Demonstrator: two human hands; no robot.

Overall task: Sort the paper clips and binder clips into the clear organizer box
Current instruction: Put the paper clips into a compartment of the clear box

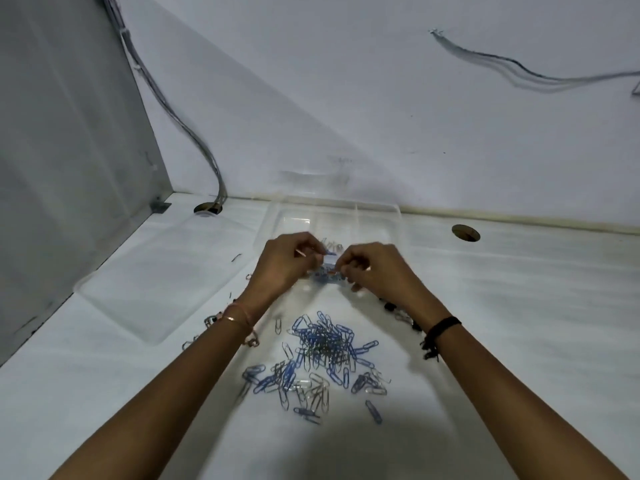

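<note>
Both hands, left (287, 261) and right (374, 268), pinched clips (329, 253) over box (388, 216). Risk: loose grip, clips dropped in wrong compartment or onto bench (519, 306).

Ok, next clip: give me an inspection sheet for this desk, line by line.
Surface: white desk, with two cable holes near the back edge.
Job's things: clear organizer box at the back, a few clips already inside; loose pile of blue and silver paper clips in front; small black binder clips partly hidden by the right forearm.
Clutter: clear lid lying flat to the left; stray clips near the left wrist.
Hands: left hand and right hand together over the box's near edge, fingers pinched on small clips; the exact hold is blurred.
Cables: grey bundle running down into the left hole; thin wires on the wall.
Surroundings: white wall, grey partition on the left.
</note>
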